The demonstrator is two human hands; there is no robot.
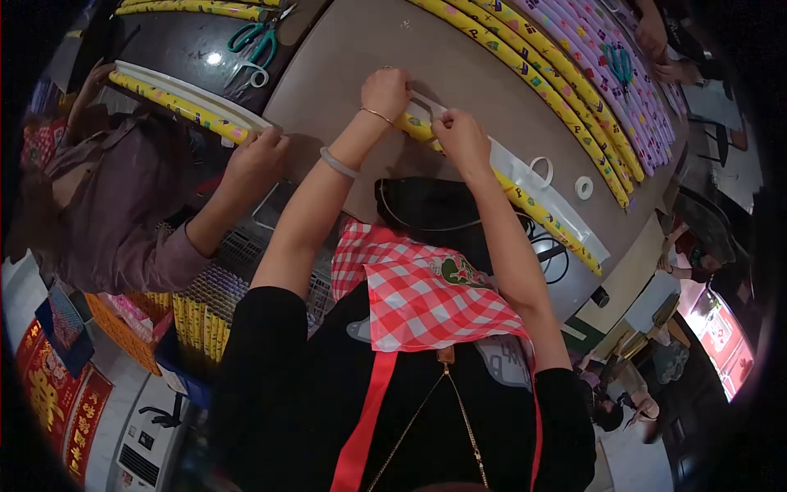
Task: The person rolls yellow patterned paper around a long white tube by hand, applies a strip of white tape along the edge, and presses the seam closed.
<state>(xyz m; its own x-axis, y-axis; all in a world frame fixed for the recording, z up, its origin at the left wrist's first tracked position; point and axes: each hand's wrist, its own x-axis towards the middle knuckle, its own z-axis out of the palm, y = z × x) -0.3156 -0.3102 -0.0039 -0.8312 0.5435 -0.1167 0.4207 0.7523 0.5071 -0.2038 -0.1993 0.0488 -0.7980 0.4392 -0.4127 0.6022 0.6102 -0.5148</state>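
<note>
A yellow patterned roll of wrapping paper [533, 205], its white underside showing along one edge, lies slanting across the table's near edge. My left hand [385, 92] is closed at its upper left end. My right hand [463, 141] pinches close by, just above the yellow paper. Between them a short pale strip of tape [428, 103] is stretched; both hands appear to hold it, though the fingertips are partly hidden. Right of my right hand, a white tape ring [541, 172] stands by the roll, with another tape roll [584, 188] lying beyond.
Yellow rolls [566, 107] and purple rolls [607, 66] line the table's far right, with teal scissors [619, 66] on them. At left, a person's hand [258, 160] holds another yellow roll [180, 107]. More scissors [261, 39] lie behind. A black bag [426, 205] sits below my hands.
</note>
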